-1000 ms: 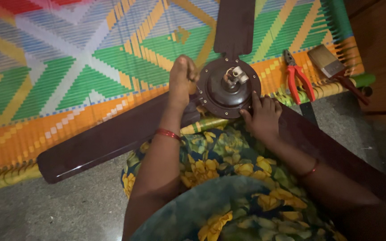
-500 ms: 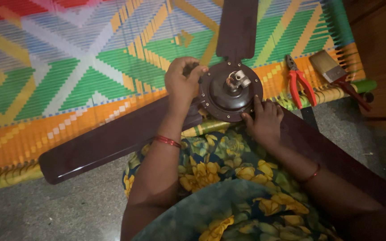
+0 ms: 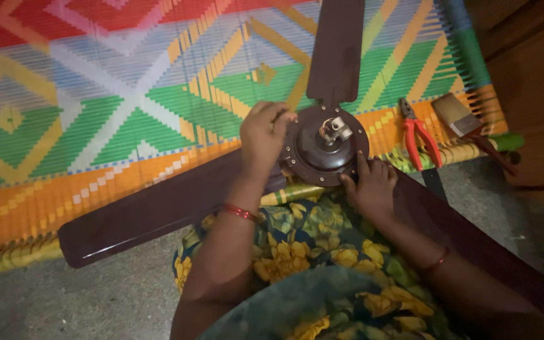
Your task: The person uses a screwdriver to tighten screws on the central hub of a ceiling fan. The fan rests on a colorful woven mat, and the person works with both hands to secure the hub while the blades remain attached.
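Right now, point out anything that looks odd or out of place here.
The ceiling fan lies on a woven mat, bare wires showing at its hub. Left hand and right hand grip the motor rim.

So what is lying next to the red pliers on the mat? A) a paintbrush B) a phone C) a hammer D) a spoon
A: a flat paintbrush with a wooden handle lies just right of the red pliers on the woven mat.

Dim, warm indoor light falls from above, the foreground lies in soft shadow, and edges blur slightly.
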